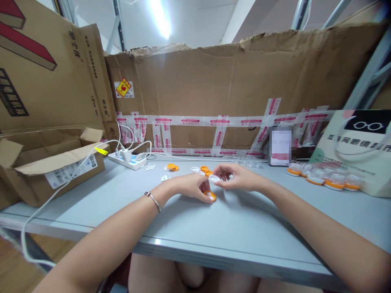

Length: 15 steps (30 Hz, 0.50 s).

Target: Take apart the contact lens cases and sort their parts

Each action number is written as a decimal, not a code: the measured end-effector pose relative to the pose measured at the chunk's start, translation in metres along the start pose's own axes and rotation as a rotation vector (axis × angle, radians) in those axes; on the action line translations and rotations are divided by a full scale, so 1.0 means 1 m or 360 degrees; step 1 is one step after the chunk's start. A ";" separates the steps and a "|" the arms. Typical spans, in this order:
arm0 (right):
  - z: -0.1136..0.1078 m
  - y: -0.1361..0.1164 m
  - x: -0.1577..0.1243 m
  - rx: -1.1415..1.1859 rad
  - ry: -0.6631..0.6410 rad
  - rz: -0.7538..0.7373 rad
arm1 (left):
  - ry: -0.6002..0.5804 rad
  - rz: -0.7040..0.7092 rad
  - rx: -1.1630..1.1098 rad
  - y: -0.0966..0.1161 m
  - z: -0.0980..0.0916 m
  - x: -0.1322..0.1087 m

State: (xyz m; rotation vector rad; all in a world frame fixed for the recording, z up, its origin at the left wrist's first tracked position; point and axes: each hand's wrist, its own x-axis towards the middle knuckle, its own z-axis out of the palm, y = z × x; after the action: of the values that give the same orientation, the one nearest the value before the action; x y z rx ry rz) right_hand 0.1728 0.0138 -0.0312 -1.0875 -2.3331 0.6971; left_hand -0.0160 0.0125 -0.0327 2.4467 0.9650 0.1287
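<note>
My left hand (192, 186) rests on the grey table (214, 228), its fingers curled around a small orange ring (210, 195). A thin bracelet (153, 200) circles that wrist. My right hand (236, 177) meets it from the right and pinches a small white round cap (214, 178) just above the ring. Several more orange rings (172, 167) and clear round pieces (195, 169) lie scattered just beyond my hands.
An open cardboard box (45, 162) stands at the left. A white power strip (126, 159) with cables lies near it. Taped cardboard (229, 93) walls the back. A row of finished orange-and-clear pieces (324, 179) sits by a printed box (357, 150) at right.
</note>
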 end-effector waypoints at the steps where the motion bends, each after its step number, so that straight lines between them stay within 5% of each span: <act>1: -0.001 0.002 0.000 -0.0018 0.0030 0.0008 | -0.0005 -0.0015 0.0004 0.000 0.000 0.000; 15: 0.020 0.033 0.014 -0.0203 0.0078 0.0159 | -0.0019 -0.0015 0.0055 -0.002 0.001 0.001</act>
State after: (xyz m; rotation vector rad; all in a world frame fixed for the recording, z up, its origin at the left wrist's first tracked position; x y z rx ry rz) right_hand 0.1716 0.0383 -0.0638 -1.2700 -2.3208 0.5565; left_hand -0.0162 0.0137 -0.0349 2.4711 0.9816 0.0951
